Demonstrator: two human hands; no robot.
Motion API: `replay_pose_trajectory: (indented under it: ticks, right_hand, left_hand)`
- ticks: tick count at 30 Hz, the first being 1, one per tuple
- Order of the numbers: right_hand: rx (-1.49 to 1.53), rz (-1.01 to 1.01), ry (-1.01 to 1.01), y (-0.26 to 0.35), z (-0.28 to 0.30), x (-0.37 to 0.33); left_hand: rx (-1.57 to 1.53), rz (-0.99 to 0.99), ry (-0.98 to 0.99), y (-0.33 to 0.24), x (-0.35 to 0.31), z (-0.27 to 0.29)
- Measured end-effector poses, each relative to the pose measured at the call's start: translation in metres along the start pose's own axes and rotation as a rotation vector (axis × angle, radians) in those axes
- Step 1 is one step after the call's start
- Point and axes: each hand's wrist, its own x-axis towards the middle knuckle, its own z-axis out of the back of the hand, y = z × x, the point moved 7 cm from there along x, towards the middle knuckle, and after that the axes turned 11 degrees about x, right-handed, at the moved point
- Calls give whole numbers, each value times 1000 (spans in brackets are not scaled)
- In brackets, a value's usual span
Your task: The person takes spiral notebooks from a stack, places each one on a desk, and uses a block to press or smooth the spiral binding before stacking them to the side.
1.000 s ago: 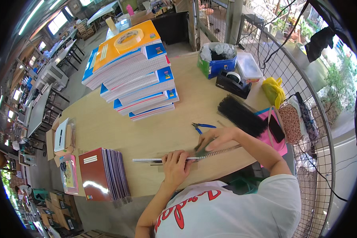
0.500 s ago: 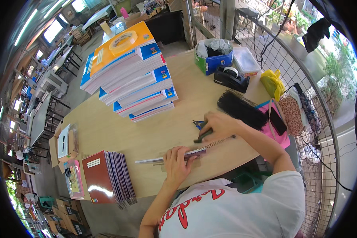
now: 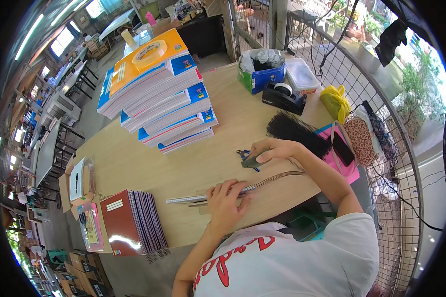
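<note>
My left hand (image 3: 227,200) bends over a thin notebook (image 3: 181,200), seen nearly edge-on, fingers on its far side and thumb on the near side. A dark spiral coil (image 3: 275,177) runs out of the notebook's right end and lies loose across the table, toward my right forearm. My right hand (image 3: 271,150) is closed around a dark grey-green object (image 3: 254,161) whose kind I cannot make out. Beside that hand lie blue-handled pliers (image 3: 243,154), partly covered by it.
Tall stacks of blue-covered notebooks (image 3: 163,106) with a tape roll (image 3: 149,53) on top stand at the back. Brown-covered bound notebooks (image 3: 129,222) are at left. A bundle of black coils (image 3: 295,131), a tape dispenser (image 3: 282,99) and a phone (image 3: 343,150) lie at right.
My right hand, with the grey-green object, has shifted slightly left and turned. More of the loose coil shows, its end farther right. The left hand's fingers have spread over the notebook.
</note>
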Motion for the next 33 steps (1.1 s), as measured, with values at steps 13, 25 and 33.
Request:
replay_pose_trajectory:
  ticks: [13,25,33]
  right_hand:
    - [-292,160,-129,16,3,-31]
    - [-480,29,191,5,-32,2]
    - [4,147,332,16,-53,1]
  left_hand:
    - [-174,90,192,0,5,-30]
    - [3,-93,-73,16,-19,-13]
    - [20,-61,-86,22,-23,-5]
